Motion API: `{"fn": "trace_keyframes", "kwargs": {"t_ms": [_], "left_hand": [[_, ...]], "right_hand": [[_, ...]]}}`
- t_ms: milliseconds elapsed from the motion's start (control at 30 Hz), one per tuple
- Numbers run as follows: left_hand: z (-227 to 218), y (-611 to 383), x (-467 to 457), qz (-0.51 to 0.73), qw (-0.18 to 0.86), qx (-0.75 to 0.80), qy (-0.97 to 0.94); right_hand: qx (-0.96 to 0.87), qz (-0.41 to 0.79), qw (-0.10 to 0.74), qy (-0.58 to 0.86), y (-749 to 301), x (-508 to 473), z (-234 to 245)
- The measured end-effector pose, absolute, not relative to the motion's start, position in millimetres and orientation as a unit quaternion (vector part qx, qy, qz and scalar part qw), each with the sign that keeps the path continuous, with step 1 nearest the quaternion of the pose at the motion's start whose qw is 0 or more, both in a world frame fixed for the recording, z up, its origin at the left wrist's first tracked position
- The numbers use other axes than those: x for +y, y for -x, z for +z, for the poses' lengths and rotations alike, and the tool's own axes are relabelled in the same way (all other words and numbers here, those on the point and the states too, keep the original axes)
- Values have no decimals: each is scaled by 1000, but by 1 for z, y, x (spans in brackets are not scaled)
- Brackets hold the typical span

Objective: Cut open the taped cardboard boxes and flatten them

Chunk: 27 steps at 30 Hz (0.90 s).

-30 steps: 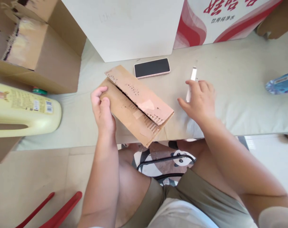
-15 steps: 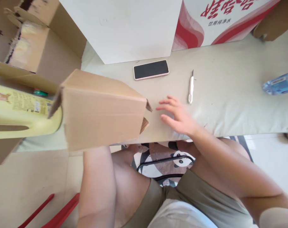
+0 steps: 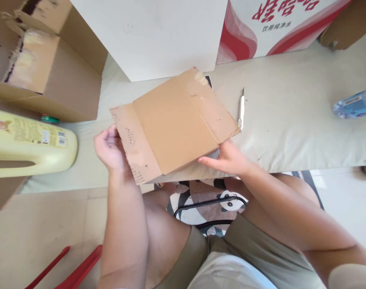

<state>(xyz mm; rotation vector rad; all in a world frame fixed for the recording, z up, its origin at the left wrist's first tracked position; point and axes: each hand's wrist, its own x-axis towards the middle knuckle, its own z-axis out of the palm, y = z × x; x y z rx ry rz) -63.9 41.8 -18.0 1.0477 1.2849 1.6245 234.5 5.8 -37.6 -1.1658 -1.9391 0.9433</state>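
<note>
A brown cardboard box [image 3: 173,120] is tilted over the covered surface, with a broad panel facing me and flaps spread at both ends. Along its left flap, which has torn edges and dark marks, my left hand [image 3: 110,150] is closed, its fingers curled and partly hidden behind the edge. My right hand [image 3: 226,156] grips the near right corner, the thumb in front and the other fingers hidden under the cardboard. Just beyond the right flap lies a white utility knife [image 3: 241,110] with its blade out. Most of a phone [image 3: 208,81] is covered by the box.
On the left are a yellow jug [image 3: 53,148] and an open carton [image 3: 71,76]. At the back stand a white box [image 3: 158,36] and a red-and-white carton [image 3: 273,32]. A water bottle [image 3: 356,104] lies at the right. Red bars [image 3: 83,265] show at the lower left.
The box has turned and moved right, now showing a broad panel and both end flaps. My left hand has come into view; my right hand has gone from empty to gripping the box.
</note>
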Motion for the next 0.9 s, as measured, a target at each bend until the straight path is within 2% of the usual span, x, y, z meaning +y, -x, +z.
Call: {"fn": "trace_keyframes", "kwargs": {"t_ms": [167,300,500,567,667,800,900], "left_hand": [[-3,53,31,624,489,474,-382],[-5,49,25,559,583,464,-364],[-16,48,31,560,590,451,-367],[-16,47,34,573,573,448,-377],[-14,48,35,584,547,458,-388],[-12,49,35,594,531,478,-370],[-14,49,35,635,500,465,-361]], "right_hand": [[-743,318,328,490,-230,8,-38],[-728,267,270,571,-227,10,-42],[-698,219,272,626,-227,11,-40],[-680,204,296,638,-227,11,-36],[-653,219,377,619,-230,8,-29],[-562,337,505,562,-237,6,-30],[-488,407,553,538,-239,8,-38]]}}
